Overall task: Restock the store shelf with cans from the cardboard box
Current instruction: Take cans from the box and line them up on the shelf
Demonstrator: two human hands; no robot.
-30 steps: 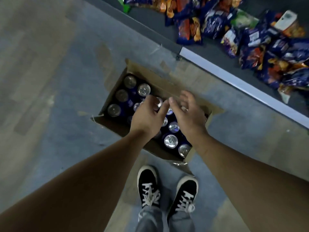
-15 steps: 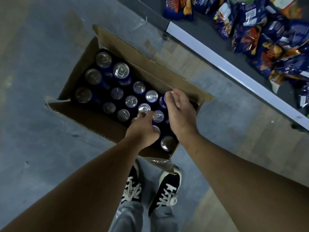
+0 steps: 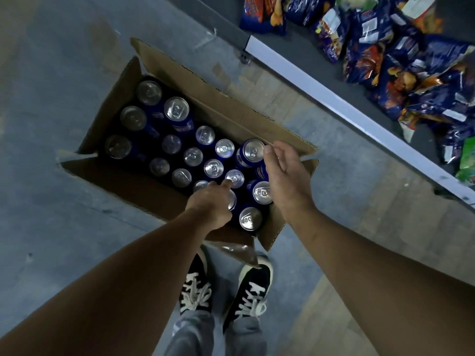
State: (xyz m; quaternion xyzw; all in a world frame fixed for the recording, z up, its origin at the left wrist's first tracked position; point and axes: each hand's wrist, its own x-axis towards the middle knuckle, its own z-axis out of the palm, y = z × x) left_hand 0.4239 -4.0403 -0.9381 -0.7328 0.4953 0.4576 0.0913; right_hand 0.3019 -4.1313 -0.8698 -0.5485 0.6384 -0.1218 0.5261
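No cans show on the part of the store shelf (image 3: 295, 29) you can see at the upper right; it holds only snack bags (image 3: 411, 60), so as far as this view goes the restocking has hardly begun.

On the floor just beside the shelf edge, the cardboard box (image 3: 218, 98) stands open with its flaps out. It looks close to full. The cans (image 3: 176, 109) stand upright in rows, roughly eighteen tops visible, with little sign of gaps. Nearly all the work is therefore ahead of you.

Both of your hands are down at the near end of the box. Your right hand (image 3: 285, 181) has its thumb against the rim of a blue can (image 3: 250, 152) that sits higher than its neighbours. The fingers look loosely spread, and you cannot tell whether the hand truly grips it. Your left hand (image 3: 210, 204) curls down among the cans, one fingertip on a small can top (image 3: 234, 178). Any grip beneath is hidden.

I judge you are at the picking step, with lifting and shelving not yet done.
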